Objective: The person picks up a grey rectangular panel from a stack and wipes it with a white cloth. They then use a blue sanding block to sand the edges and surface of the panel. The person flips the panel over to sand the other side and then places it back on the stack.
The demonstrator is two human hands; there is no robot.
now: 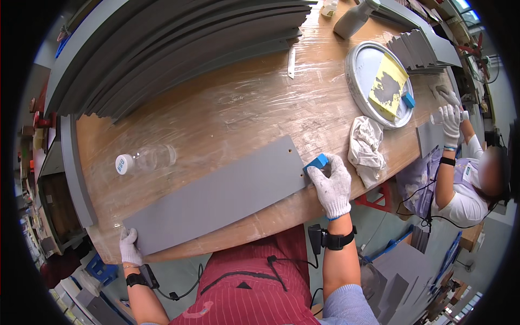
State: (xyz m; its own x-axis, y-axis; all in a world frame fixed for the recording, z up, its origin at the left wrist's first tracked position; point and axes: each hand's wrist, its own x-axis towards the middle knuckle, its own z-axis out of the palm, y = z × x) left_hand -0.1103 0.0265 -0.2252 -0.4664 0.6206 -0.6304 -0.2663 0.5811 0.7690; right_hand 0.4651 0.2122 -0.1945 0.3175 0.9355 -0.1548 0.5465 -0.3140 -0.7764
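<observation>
A long flat grey panel (216, 195) lies slantwise on the table near its front edge, with small holes at its right end. My left hand (130, 247), in a white knit glove, is closed on the panel's lower left corner. My right hand (332, 185), gloved alike, pinches a small blue block (316, 163) against the panel's right end, beside the holes. Right of that hand lies a crumpled white cloth (366, 149).
Many grey panels stand stacked (179, 51) at the far left. A clear bottle (154, 157) lies on the plastic-covered table (238, 116). Back right, a round lid (355, 81) carries a paste-smeared yellow sheet (398, 70) and another blue block (408, 99). A gloved co-worker (460, 179) works at the right.
</observation>
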